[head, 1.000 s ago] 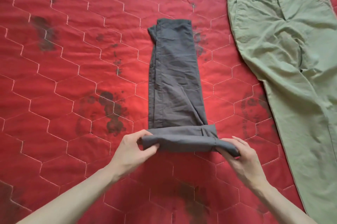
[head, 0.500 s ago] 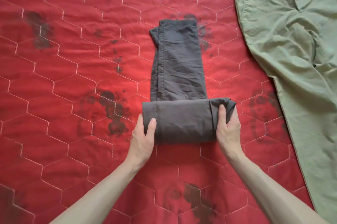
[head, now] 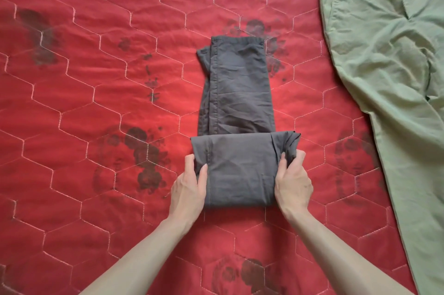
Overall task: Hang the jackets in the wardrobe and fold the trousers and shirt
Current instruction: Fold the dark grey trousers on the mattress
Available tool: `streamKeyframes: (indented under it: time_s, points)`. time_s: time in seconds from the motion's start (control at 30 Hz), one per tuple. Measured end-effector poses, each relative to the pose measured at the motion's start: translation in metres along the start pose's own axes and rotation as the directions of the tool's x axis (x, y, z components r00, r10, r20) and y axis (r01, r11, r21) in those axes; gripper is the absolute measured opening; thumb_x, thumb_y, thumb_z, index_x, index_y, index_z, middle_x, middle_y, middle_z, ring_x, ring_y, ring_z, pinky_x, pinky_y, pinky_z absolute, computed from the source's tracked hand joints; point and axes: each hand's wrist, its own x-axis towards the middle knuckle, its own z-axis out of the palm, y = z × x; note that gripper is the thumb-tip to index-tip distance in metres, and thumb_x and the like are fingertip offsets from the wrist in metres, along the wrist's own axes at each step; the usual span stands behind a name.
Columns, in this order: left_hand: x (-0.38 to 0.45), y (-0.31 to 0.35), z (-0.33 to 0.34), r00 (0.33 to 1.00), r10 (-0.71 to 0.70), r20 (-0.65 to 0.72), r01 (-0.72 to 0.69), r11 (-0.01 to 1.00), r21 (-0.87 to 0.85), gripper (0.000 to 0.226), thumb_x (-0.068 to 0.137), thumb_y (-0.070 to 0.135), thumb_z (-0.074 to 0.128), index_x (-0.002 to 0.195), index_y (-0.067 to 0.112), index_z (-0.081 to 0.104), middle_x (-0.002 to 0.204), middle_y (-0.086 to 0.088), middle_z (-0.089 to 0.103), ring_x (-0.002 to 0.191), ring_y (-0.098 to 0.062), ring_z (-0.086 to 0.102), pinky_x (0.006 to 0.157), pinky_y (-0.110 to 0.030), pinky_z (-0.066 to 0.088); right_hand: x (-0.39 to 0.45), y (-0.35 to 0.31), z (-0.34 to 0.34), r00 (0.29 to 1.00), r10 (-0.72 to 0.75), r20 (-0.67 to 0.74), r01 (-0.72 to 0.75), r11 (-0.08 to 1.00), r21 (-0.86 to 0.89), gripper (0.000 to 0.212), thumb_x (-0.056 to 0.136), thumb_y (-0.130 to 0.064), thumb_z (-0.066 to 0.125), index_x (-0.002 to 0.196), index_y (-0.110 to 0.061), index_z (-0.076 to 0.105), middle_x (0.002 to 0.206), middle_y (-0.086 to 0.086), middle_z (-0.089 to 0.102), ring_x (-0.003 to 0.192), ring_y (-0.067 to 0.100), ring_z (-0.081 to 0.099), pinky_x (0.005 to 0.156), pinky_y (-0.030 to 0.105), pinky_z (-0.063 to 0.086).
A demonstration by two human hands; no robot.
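Observation:
Dark grey trousers (head: 237, 93) lie lengthwise in the middle of the red quilt, folded narrow, with their near end turned over into a thick fold (head: 237, 170). My left hand (head: 189, 186) grips the left edge of that fold, thumb on top. My right hand (head: 293, 182) grips the right edge, fingers curled round the bunched cloth. Olive green trousers (head: 384, 66) lie spread flat at the right, waistband at the far end.
The red quilted bed cover (head: 84, 114) with dark flower prints fills the whole view. The green trousers run off the right and bottom edges. No jackets, shirt or wardrobe are in view.
Both hands have rolled the near end of the grey trousers away from me, making the fold wider. In the last half second they shifted their grip slightly on its two sides.

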Motion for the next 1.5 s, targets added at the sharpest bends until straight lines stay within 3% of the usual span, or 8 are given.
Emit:
streamKeyframes:
  time_s: [0.1,0.2,0.33,0.57,0.83,1.1,1.33,1.5]
  points:
    - [-0.006,0.004,0.005,0.994,0.028,-0.102,-0.014,0.991,0.135,0.046,0.102,0.027,0.058,0.143,0.016,0.040,0.120,-0.014,0.066,0.108,-0.038,0.065,0.085,-0.045,0.049,-0.002,-0.003,0.001,0.992,-0.056,-0.111,0.058,0.998,0.020,0.041,0.105,-0.026,0.055,0.142,-0.015,0.043,0.126,0.018,0.064,0.115,0.043,0.061,0.086,0.048,0.045]
    - [-0.009,0.000,0.006,0.922,0.343,-0.180,-0.266,0.899,0.348,0.060,0.100,0.024,0.060,0.153,0.005,0.040,0.147,-0.018,0.044,0.137,-0.037,0.046,0.116,-0.050,0.037,-0.005,0.004,-0.006,0.936,-0.268,-0.230,0.244,0.961,-0.127,0.065,0.103,-0.023,0.060,0.159,-0.005,0.033,0.157,0.019,0.041,0.144,0.036,0.041,0.116,0.049,0.035]
    - [-0.014,-0.013,0.004,0.800,0.562,0.212,-0.596,0.698,0.398,0.090,0.087,0.055,0.064,0.161,0.012,0.035,0.169,-0.018,0.024,0.159,-0.035,0.019,0.127,-0.058,0.020,-0.013,0.029,-0.014,0.756,-0.652,0.058,0.647,0.733,-0.210,0.085,0.097,-0.055,0.056,0.164,-0.009,0.029,0.173,0.012,0.020,0.160,0.030,0.018,0.129,0.052,0.016]
    - [-0.019,-0.001,0.001,0.763,0.418,0.492,-0.645,0.466,0.606,0.117,0.068,0.045,0.076,0.163,0.001,0.022,0.165,-0.041,0.001,0.156,-0.055,0.003,0.125,-0.062,0.018,-0.015,0.055,-0.029,0.568,-0.713,0.410,0.823,0.502,-0.268,0.112,0.079,-0.064,0.068,0.167,-0.015,0.019,0.174,0.021,0.002,0.161,0.037,0.008,0.126,0.055,0.021]
    - [-0.027,0.042,-0.013,0.827,0.399,0.397,-0.562,0.627,0.539,0.076,0.053,0.023,0.081,0.126,0.007,0.071,0.134,-0.021,0.068,0.122,-0.040,0.067,0.095,-0.045,0.060,-0.005,0.047,-0.056,0.537,-0.805,0.253,0.844,0.509,-0.170,0.059,0.078,-0.023,0.079,0.134,-0.008,0.068,0.150,0.015,0.058,0.134,0.027,0.062,0.118,0.045,0.035]
    - [-0.017,0.047,-0.068,0.944,0.199,0.263,-0.186,0.980,-0.074,0.030,0.069,0.032,0.068,0.099,0.033,0.066,0.076,0.010,0.072,0.065,-0.012,0.065,0.066,-0.030,0.054,-0.008,0.038,-0.090,0.796,-0.606,-0.021,0.599,0.781,0.178,0.028,0.087,-0.034,0.085,0.103,-0.014,0.075,0.102,-0.011,0.073,0.098,0.014,0.064,0.095,0.025,0.047]
    - [-0.013,0.034,-0.057,0.995,0.008,0.099,0.043,0.866,-0.499,0.013,0.088,0.018,0.082,0.098,0.020,0.075,0.088,0.007,0.078,0.081,-0.003,0.070,0.074,-0.018,0.053,-0.008,0.004,-0.090,0.914,-0.403,0.041,0.332,0.802,0.496,0.029,0.086,-0.044,0.076,0.109,-0.030,0.066,0.094,-0.014,0.074,0.088,0.006,0.070,0.080,0.017,0.050]
    - [-0.001,0.040,-0.044,0.998,-0.004,0.061,0.034,0.861,-0.507,0.031,0.090,0.045,0.072,0.118,0.032,0.067,0.111,0.022,0.074,0.106,0.006,0.068,0.085,-0.005,0.046,0.013,-0.024,-0.074,0.937,-0.347,0.026,0.280,0.797,0.536,0.018,0.097,-0.035,0.073,0.109,-0.026,0.063,0.096,-0.014,0.075,0.091,0.006,0.071,0.082,0.021,0.052]
